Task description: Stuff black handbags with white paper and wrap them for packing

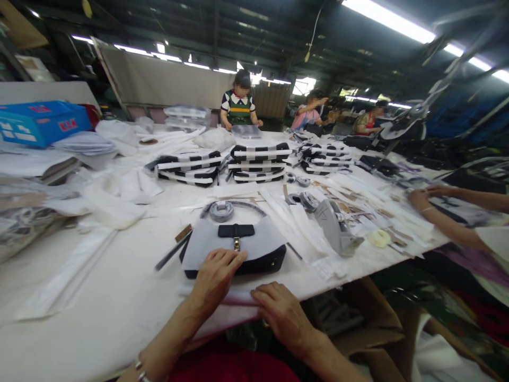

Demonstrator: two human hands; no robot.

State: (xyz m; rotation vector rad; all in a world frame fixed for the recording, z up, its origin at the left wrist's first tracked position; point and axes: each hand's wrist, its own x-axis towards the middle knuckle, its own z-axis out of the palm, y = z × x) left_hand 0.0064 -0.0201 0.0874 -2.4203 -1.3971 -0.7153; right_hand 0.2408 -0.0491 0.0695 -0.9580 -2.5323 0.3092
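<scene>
A black handbag point(274, 262) lies on the white table, its front largely covered by a pale grey sheet point(207, 239). The black tab and gold clasp point(237, 243) show through in the middle. My left hand point(217, 276) rests on the bag's lower front, just below the clasp, fingers lying over the sheet. At the table's near edge, my right hand point(282, 313) has its fingers curled on the end of a pale, rolled-looking sheet point(238, 297). A wrapped grey coil point(221, 211) sits at the top of the bag, inside its arched handle point(254, 207).
Stacks of black bags with white wrapping point(260, 162) stand behind. Right of the bag are white strips point(306, 228), a grey tape dispenser point(334, 225) and cardboard scraps. A blue box point(43, 123) is at far left. A co-worker's arms point(449, 212) reach in from the right.
</scene>
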